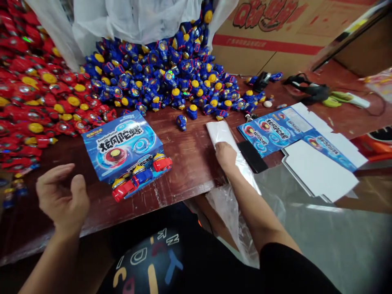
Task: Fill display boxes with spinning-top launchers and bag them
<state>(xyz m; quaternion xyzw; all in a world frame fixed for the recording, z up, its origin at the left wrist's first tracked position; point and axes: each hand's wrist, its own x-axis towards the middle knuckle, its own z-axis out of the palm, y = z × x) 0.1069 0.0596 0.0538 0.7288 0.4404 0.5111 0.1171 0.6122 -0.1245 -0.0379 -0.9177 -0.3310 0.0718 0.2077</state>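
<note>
My left hand (64, 198) is raised over the table's front edge, left of the blue printed box, its fingers apart and holding nothing. The blue box (122, 143) sits on the table, with two red toys (124, 190) and a blue toy (142, 174) in a row along its front side. My right hand (226, 156) rests on a stack of white plastic bags (220, 130), its fingers curled against the top sheet. Beside the bags lies a black phone (252, 157), partly under flat printed cartons (272, 132).
Red toys (27, 90) are heaped at the left and blue toys (171, 73) at the back. Scissors (333, 98) lie at the far right, near a large cardboard box (263, 36). Clear plastic (229, 212) hangs off the table's front edge (183, 196).
</note>
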